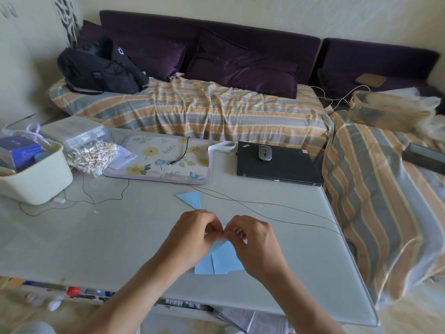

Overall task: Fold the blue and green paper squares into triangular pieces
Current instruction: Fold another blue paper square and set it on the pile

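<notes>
A light blue paper square, partly folded with a crease down its middle, lies near the front of the pale table. My left hand and my right hand meet over its top corner, fingers curled, both pinching the paper there. A folded blue triangular piece lies flat on the table just beyond my hands. No green paper is in view.
A thin black cable crosses the table behind my hands. Further back are a floral mat, a black laptop with a mouse on it, a bag of cotton swabs and a cream bin. A striped sofa lies beyond.
</notes>
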### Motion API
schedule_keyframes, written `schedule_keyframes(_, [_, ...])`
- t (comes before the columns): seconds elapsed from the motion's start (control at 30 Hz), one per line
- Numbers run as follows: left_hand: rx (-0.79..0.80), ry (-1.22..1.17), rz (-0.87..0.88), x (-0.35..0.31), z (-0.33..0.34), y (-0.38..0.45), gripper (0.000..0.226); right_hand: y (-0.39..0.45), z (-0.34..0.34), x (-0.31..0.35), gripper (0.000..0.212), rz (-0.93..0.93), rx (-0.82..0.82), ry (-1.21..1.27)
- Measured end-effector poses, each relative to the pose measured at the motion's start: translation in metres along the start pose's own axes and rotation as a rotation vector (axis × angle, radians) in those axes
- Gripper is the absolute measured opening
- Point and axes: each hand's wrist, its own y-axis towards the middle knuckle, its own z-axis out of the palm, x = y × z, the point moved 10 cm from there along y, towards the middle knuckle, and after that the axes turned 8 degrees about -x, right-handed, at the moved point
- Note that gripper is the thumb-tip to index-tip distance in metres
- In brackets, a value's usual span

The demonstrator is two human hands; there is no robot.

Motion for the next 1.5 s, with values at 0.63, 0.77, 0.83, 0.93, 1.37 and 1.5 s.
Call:
schedule_keyframes(0.63, [-0.070,-0.392,-0.431,0.030,0.005,-0.009,0.012,-0.002,-0.002,-0.009,0.016,0.320,-0.002,0.233])
schedule_keyframes(0.77, [0.076,-0.505,-0.527,0.028,0.019,-0.015,0.011,-0.003,-0.005,-0.013,0.017,0.323,-0.037,0.205])
schedule_keyframes(0.83, [0.187,-0.469,-0.523,0.025,0.026,-0.019,0.010,-0.002,-0.008,-0.014,0.018,0.317,-0.042,0.186])
schedule_keyframes(0.93, [0.162,-0.446,-0.508,0.024,0.023,-0.019,0.005,-0.001,-0.010,-0.008,0.017,0.248,-0.026,0.138])
schedule_keyframes(1.37, [-0.095,-0.171,-0.192,0.005,-0.007,-0.005,0.015,-0.002,-0.007,0.005,0.013,0.057,-0.085,0.052])
schedule_keyframes(1.5, [-0.183,-0.158,-0.225,0.009,-0.017,-0.004,0.015,0.001,-0.008,-0.005,0.015,0.164,-0.054,0.074])
